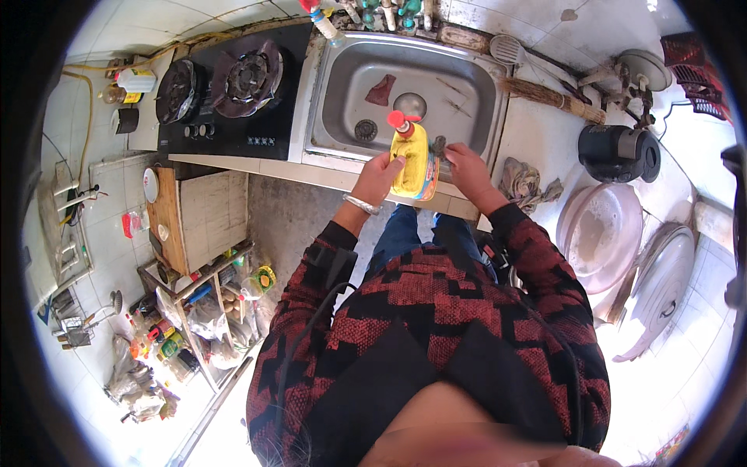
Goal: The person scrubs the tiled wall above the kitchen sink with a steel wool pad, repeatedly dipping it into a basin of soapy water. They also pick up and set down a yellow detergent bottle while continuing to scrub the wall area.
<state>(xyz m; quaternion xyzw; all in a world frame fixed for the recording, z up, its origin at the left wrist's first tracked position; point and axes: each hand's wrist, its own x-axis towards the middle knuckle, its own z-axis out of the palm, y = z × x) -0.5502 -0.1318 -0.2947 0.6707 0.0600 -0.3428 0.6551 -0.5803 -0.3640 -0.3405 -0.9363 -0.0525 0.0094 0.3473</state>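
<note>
A yellow pump bottle with a red pump head is gripped at its side by my left hand. The bottle stands over the sink's front edge, and its label faces right. Between the fingers of my right hand is a small dark grey scrubber, close to the bottle's right side. Beyond both hands lies the stainless steel sink. Inside it are a reddish-brown cloth, a round black drain strainer, a round metal piece and several thin sticks.
Left of the sink is a black gas cooktop. On the right counter lie a straw brush, a slotted turner, a crumpled rag, a black kettle and pale basins. A wooden cabinet stands at lower left.
</note>
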